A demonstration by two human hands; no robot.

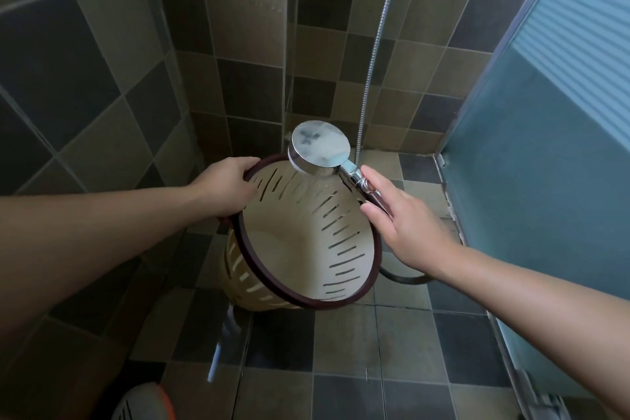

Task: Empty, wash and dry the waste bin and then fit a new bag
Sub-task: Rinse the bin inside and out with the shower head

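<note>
A beige slotted waste bin point(289, 249) with a dark maroon rim is tilted toward me over the tiled shower floor, its inside bare. My left hand point(226, 186) grips the rim at the bin's upper left edge. My right hand point(399, 215) holds the chrome handle of a shower head point(320, 145), index finger stretched along the handle. The round shower head hangs just over the bin's far rim, face down toward the inside. Water runs out below the bin onto the floor.
A metal shower hose point(376, 44) climbs the tiled back wall and loops on the floor behind the bin. A frosted glass door point(545, 147) stands at right. Tiled walls close in at left and back. A shoe point(145, 401) shows at bottom left.
</note>
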